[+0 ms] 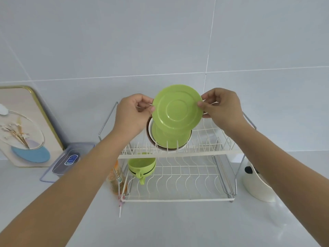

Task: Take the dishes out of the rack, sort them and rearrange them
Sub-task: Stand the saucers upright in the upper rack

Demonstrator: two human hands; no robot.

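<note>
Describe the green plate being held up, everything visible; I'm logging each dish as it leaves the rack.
The green plate is round, smooth and glossy, plastic or glazed by its look, lime green all over. Its underside faces the camera, showing a raised foot ring and concentric ridges. It stands nearly upright above the rack's upper tier, clear of the wires. The left hand pinches its left rim, the right hand its right rim. Behind and below it another green plate stands in the rack.

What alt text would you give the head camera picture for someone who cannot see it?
Both hands, left hand and right hand, pinch a green saucer by its rim above a two-tier dish rack. More dishes stand in the top tier; green cups sit below.
</note>
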